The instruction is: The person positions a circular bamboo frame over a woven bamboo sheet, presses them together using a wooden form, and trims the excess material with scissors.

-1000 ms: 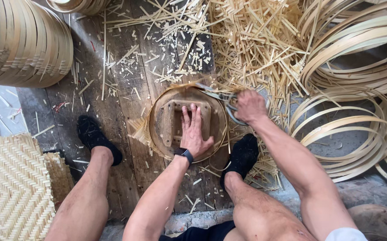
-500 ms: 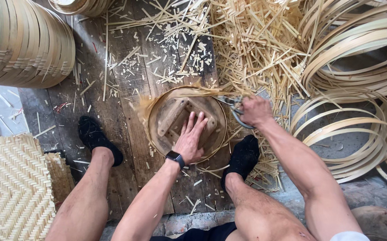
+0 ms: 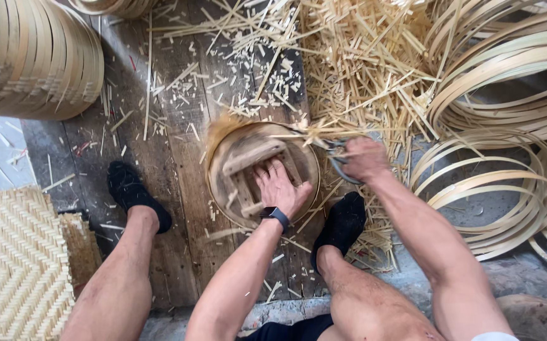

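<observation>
Head view: we press our left hand (image 3: 281, 188) flat, fingers spread, on the wooden block (image 3: 256, 177) inside the round bamboo tray (image 3: 223, 148) at the centre of the plank floor (image 3: 172, 158). At 3 o'clock of the tray, our right hand (image 3: 363, 158) is clenched around the scissors (image 3: 338, 163), at the fringe on the tray's rim. Loose bamboo offcuts (image 3: 355, 69) lie at 12 to 1 o'clock, coiled bamboo hoops (image 3: 507, 95) at 2 to 3, a woven mat (image 3: 15, 265) at 8, stacked rims (image 3: 27, 57) at 10
</observation>
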